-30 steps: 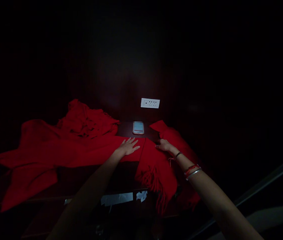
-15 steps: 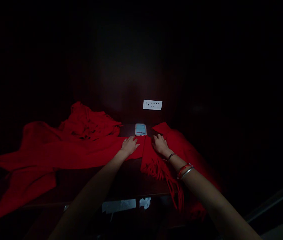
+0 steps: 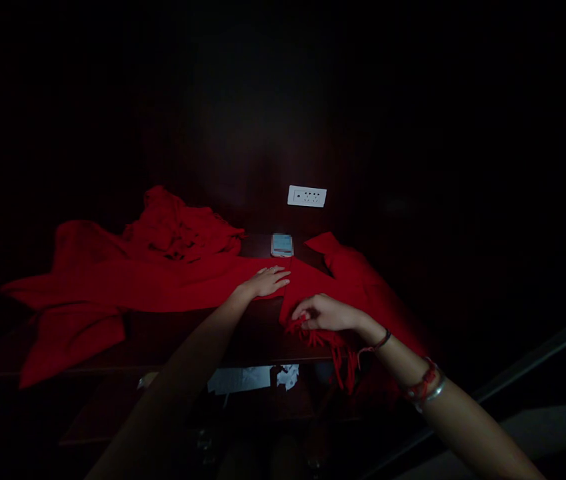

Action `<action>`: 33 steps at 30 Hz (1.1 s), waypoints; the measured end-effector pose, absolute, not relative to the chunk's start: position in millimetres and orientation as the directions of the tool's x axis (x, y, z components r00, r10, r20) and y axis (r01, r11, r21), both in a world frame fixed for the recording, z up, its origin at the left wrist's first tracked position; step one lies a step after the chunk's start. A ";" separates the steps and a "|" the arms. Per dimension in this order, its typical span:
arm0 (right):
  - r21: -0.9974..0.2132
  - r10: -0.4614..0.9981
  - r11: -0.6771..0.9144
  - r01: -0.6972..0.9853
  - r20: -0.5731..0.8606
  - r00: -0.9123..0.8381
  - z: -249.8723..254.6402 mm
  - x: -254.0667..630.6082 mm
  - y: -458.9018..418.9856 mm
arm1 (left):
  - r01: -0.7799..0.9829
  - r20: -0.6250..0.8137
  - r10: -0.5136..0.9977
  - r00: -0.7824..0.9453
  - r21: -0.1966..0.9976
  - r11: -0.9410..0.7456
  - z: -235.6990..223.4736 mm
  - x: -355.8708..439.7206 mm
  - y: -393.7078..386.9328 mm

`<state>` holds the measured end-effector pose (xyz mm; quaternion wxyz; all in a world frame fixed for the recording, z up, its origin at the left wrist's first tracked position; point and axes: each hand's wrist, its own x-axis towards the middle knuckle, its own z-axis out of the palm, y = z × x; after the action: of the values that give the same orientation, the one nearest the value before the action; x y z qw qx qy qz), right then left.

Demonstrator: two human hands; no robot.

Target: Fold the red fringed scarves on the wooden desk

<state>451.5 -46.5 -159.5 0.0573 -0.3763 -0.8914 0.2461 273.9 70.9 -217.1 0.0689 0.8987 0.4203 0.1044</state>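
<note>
A red fringed scarf (image 3: pixel 163 283) stretches across the dark table, its left end spread out and its right part folded near the middle. Flat on the cloth, close to the fold, lies my left hand (image 3: pixel 266 281) with its fingers extended. My right hand (image 3: pixel 326 312) is at the scarf's fringed end, thumb and fingers pinched on the fringe (image 3: pixel 330 339). Some tassels dangle past the table's front edge below that hand. More red cloth (image 3: pixel 370 283) lies beyond my right wrist; whether it joins the scarf I cannot tell.
Behind the scarf sits a bunched red fringed cloth (image 3: pixel 177 227). A lit phone (image 3: pixel 282 245) rests at the back, below a white wall socket (image 3: pixel 307 196). Under the tabletop, papers (image 3: pixel 240 379) and a crumpled white item (image 3: pixel 287 377) lie on a shelf. The surroundings are very dark.
My right hand has come down and nearer, from lying on the cloth to pinching the fringe. My left hand has shifted slightly right. The view has tilted down a little.
</note>
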 end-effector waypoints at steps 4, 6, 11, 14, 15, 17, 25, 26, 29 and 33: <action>-0.636 0.577 0.563 0.527 -0.153 -0.802 -145.9 441.9 -63.3 | 0.701 0.260 0.756 0.601 0.283 -0.655 -214.3 272.5 68.4; -0.676 0.590 0.511 0.531 -0.174 -0.789 -142.4 448.3 -57.7 | 0.683 0.325 0.738 0.591 0.286 -0.673 -213.6 272.9 68.1; -0.323 0.860 0.501 0.803 0.079 -0.504 -157.1 481.3 -13.3 | 0.666 0.363 0.709 0.604 0.259 -0.700 -212.0 276.0 67.0; -0.128 0.875 0.484 0.865 0.083 -0.477 -177.7 492.6 5.6 | 0.687 0.347 0.745 0.569 0.298 -0.663 -211.3 279.8 65.3; -0.106 0.883 0.470 0.876 0.079 -0.463 -184.8 493.5 8.5 | 0.692 0.337 0.759 0.557 0.318 -0.649 -211.7 281.8 64.8; -0.096 0.901 0.430 0.898 0.105 -0.421 -196.6 492.1 10.5 | 0.686 0.315 0.780 0.540 0.372 -0.625 -213.9 287.2 64.4; -0.222 0.871 0.453 0.863 0.318 -0.375 -167.1 485.7 -2.6 | 0.314 0.259 0.872 0.415 0.859 -0.405 -192.3 294.8 58.6; -0.245 0.854 0.480 0.842 0.351 -0.384 -157.5 483.5 -6.7 | 0.238 0.236 0.879 0.414 0.904 -0.354 -183.3 290.3 55.0; -0.318 0.822 0.553 0.770 0.360 -0.441 -140.5 469.9 -20.8 | 0.206 0.083 0.876 0.475 0.957 -0.203 -157.7 269.7 42.1; -0.334 0.758 0.649 0.684 0.203 -0.620 -156.4 447.1 -31.2 | 0.479 -0.213 0.825 0.524 0.874 -0.079 -144.4 239.3 33.3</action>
<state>447.1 -31.2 -156.4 0.1643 -0.4036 -0.8930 0.1126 239.3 33.3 -144.4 0.5021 0.7140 0.4566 0.1721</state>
